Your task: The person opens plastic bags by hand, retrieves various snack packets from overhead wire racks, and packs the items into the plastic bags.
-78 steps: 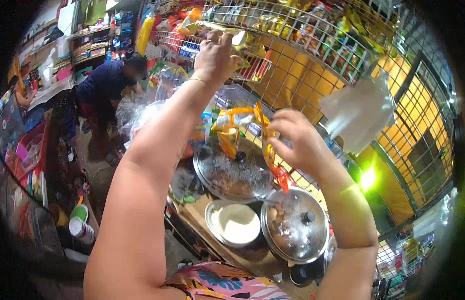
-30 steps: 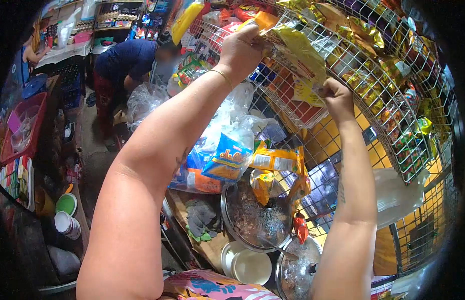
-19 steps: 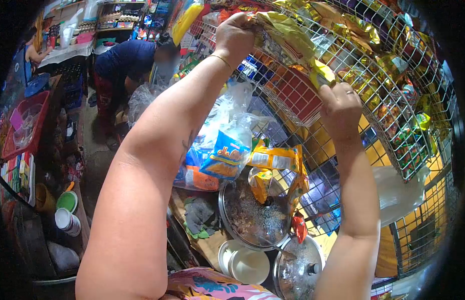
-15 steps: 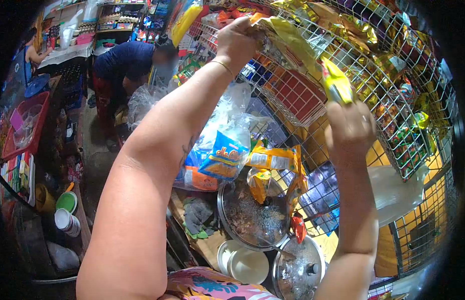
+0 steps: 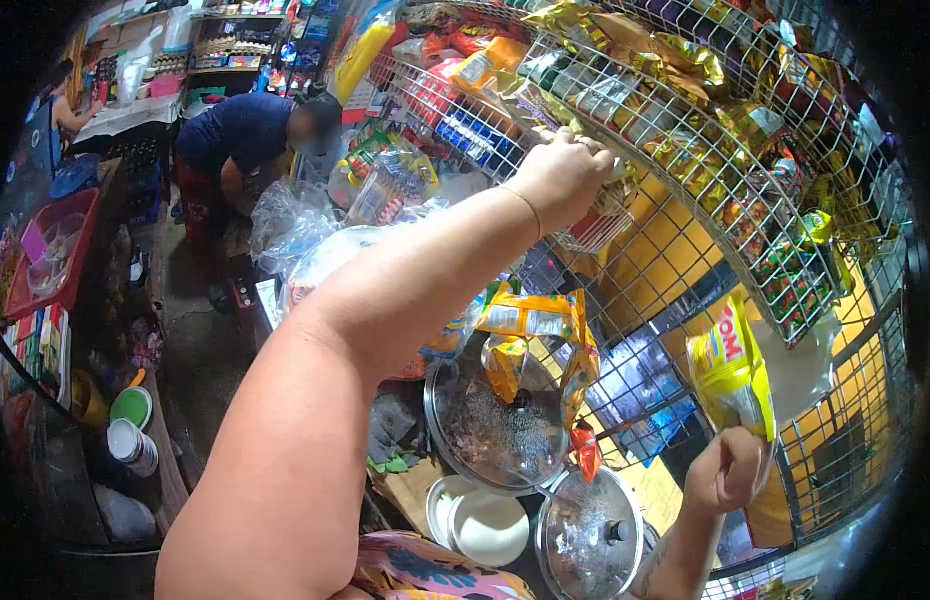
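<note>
My right hand [image 5: 730, 472], at the lower right, is closed on the bottom end of a yellow snack packet [image 5: 727, 360] with red and white lettering. The packet stands upright above the fist, in front of the wire grid. Higher up, my left hand [image 5: 563, 182] is closed at the front edge of a hanging wire basket [image 5: 675, 185]. What its fingers grip is hidden; greenish-yellow wrapping shows just above them. Shiny gold packets [image 5: 690, 60] fill the basket behind it.
Orange packets [image 5: 530, 312] hang over a large glass-lidded pot [image 5: 495, 430]. A second lidded pot [image 5: 590, 535] and white bowls [image 5: 490, 525] stand below. Clear plastic bags lie under my left forearm. A person in a dark blue shirt [image 5: 235, 130] bends over at the left.
My right hand has come down and to the right from the basket with the yellow packet. My left hand has shifted right and down along the basket's edge.
</note>
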### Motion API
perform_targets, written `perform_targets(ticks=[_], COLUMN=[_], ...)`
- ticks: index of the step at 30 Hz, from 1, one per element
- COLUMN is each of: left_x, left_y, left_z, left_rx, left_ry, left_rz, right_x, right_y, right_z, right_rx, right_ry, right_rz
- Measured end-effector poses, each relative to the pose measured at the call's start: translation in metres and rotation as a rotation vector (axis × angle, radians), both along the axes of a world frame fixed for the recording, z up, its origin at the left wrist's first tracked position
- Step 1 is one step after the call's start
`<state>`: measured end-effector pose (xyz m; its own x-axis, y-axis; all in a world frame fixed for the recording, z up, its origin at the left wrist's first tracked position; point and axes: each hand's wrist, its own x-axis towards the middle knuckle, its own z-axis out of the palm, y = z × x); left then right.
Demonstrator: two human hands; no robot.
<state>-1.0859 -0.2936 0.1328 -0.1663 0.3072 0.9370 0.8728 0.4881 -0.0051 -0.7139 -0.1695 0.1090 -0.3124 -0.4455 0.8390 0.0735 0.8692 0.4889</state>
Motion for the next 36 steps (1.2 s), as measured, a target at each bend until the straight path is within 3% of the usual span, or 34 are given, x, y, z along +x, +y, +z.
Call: perform_targets(ticks=[2, 6, 7, 10, 11, 12, 14, 17, 18, 20, 23, 26, 27, 30, 32, 34, 36], left_x=[0.018, 0.007, -0.001, -0.020, -0.021, -0.029, -0.031, -0.015, 0.017, 0.026, 0.016, 0.011, 0.007, 0.020, 0.008, 0.019, 0.014], left_y=[-0.007, -0.009, -0.011, -0.018, -0.021, -0.027, -0.023, -0.030, -0.045, -0.045, -0.037, -0.041, -0.046, -0.050, -0.039, -0.041, -0.035], left_z=[-0.010, -0.034, -0.033, -0.028, -0.023, -0.020, -0.018, -0.030, -0.020, -0.027, -0.025, -0.028, -0.029, -0.025, -0.025, -0.023, -0.021], left_rx=[0.084, 0.243, 0.307, 0.438, 0.456, 0.511, 0.612, 0.274, 0.074, 0.137, 0.543, 0.209, -0.113, 0.075, 0.431, 0.500, 0.232], left_ry=[-0.064, 0.091, 0.102, -0.021, -0.220, -0.050, -0.046, -0.240, -0.570, -0.499, -0.060, -0.136, -0.402, -0.346, -0.058, -0.025, -0.257], left_rz=[0.004, 0.180, 0.118, 0.091, -0.030, -0.022, 0.059, 0.072, 0.062, 0.067, 0.033, 0.044, 0.027, 0.084, -0.023, 0.061, 0.018], right_x=[0.019, 0.054, 0.061, 0.078, 0.083, 0.088, 0.098, 0.109, 0.112, 0.117, 0.124, 0.125, 0.131, 0.131, 0.134, 0.138, 0.137], right_y=[0.006, 0.020, 0.019, 0.016, 0.019, 0.021, 0.020, 0.016, 0.016, 0.019, 0.026, 0.023, 0.022, 0.019, 0.019, 0.018, 0.014], right_z=[-0.009, -0.026, -0.027, -0.027, -0.026, -0.027, -0.030, -0.034, -0.036, -0.040, -0.047, -0.050, -0.052, -0.053, -0.056, -0.057, -0.063], right_rx=[-0.010, -0.082, -0.102, -0.152, -0.149, -0.146, -0.174, -0.146, -0.173, -0.227, -0.169, -0.162, -0.169, -0.163, -0.168, -0.168, -0.166], right_ry=[0.015, 0.038, 0.047, 0.065, 0.077, 0.092, 0.099, 0.123, 0.119, 0.115, 0.126, 0.126, 0.125, 0.123, 0.131, 0.134, 0.130], right_rz=[-0.037, -0.066, -0.075, -0.130, -0.145, -0.160, -0.158, -0.151, -0.131, -0.087, -0.081, -0.099, -0.106, -0.115, -0.123, -0.136, -0.148])
